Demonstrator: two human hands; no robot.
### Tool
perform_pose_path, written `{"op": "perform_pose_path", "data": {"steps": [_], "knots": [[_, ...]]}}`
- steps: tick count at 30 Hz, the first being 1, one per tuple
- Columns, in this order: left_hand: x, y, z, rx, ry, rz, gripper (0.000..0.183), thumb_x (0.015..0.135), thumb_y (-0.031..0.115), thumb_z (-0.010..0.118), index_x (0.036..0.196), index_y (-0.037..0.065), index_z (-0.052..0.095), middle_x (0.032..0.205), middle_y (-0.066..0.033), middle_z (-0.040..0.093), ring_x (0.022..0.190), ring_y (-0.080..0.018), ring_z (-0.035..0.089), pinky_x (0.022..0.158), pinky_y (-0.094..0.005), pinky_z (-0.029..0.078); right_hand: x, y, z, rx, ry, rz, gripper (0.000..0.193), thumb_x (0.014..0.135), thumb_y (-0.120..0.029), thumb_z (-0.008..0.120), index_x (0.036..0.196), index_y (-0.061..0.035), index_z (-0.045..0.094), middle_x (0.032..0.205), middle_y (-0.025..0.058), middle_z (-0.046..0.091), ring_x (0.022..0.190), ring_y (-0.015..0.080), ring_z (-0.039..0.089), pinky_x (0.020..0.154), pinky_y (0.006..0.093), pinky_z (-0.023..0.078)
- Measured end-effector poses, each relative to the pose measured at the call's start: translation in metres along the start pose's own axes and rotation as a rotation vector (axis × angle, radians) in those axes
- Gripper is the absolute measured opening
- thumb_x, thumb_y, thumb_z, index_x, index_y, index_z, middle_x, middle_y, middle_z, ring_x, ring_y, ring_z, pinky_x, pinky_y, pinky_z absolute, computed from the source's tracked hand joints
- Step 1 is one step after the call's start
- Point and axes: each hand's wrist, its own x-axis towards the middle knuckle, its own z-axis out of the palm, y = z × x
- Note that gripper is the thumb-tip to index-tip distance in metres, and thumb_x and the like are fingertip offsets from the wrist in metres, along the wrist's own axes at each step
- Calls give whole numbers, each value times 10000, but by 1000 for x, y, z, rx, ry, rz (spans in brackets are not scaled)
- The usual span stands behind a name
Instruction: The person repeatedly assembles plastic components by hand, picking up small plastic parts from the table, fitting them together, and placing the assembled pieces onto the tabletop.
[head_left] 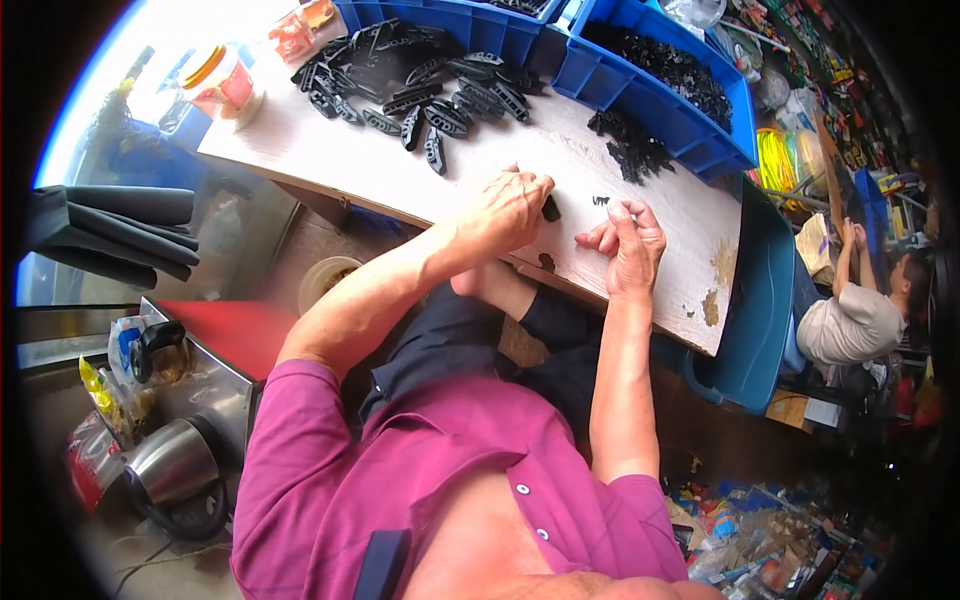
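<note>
Above the near edge of the white table (330, 150), my left hand (505, 208) is closed, with a small black plastic part (551, 209) showing at its finger side. My right hand (632, 245) is a little to the right, its thumb and forefinger pinched together. At those fingertips shows a tiny black toothed piece (601, 201); whether it is held or lies on the table I cannot tell. Beyond my left hand lies a heap of long black plastic shells (440, 115). A smaller heap of fine black pieces (634, 148) lies beyond my right hand.
Two blue bins (750, 125) with black parts stand along the far side. At the far left is a jar with an orange lid (208, 68). A teal tub (752, 300) stands off the table's right end. Another person (855, 315) works at far right. A metal kettle (172, 460) is at lower left.
</note>
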Motion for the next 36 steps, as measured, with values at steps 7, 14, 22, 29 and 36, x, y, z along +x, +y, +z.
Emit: {"op": "perform_pose_path", "data": {"steps": [7, 14, 22, 29, 36], "knots": [[-6, 2, 8, -107, 244, -51, 252, 773, 94, 679, 1016, 66, 619, 879, -141, 624, 826, -312, 599, 815, -409, 476, -2, -2, -1, 24, 18, -1, 165, 861, -175, 678, 905, -39, 595, 505, 12, 469, 486, 137, 531, 553, 382, 573], [4, 42, 17, -1146, 175, -535, 256, 826, 92, 697, 1056, 32, 602, 819, -51, 629, 679, -111, 580, 614, -257, 490, -3, -6, 0, 119, 11, -53, 171, 857, -185, 691, 900, -39, 611, 507, 10, 476, 481, 128, 527, 549, 352, 557], [17, 48, 39, -1552, 40, -506, 286, 832, 97, 684, 1094, 11, 609, 838, -47, 670, 682, -79, 596, 646, -211, 480, -4, -6, -9, 109, 33, -13, 105, 844, -120, 736, 895, -55, 672, 671, -13, 619, 483, 43, 469, 498, 192, 415], [20, 45, 37, -1527, 50, -588, 251, 818, 95, 685, 1050, 25, 620, 886, -45, 661, 740, -110, 619, 726, -236, 494, 0, -8, -11, 65, -17, 48, 140, 830, -128, 754, 914, -49, 675, 693, 3, 645, 475, 50, 481, 497, 192, 419], [27, 48, 32, -1567, 116, -728, 153, 896, 135, 632, 927, -14, 618, 805, -86, 660, 685, -145, 677, 600, -242, 572, 3, -11, -4, 0, -6, 84, 148, 827, -153, 755, 902, -58, 671, 667, -3, 613, 468, 59, 461, 506, 211, 415]]}}
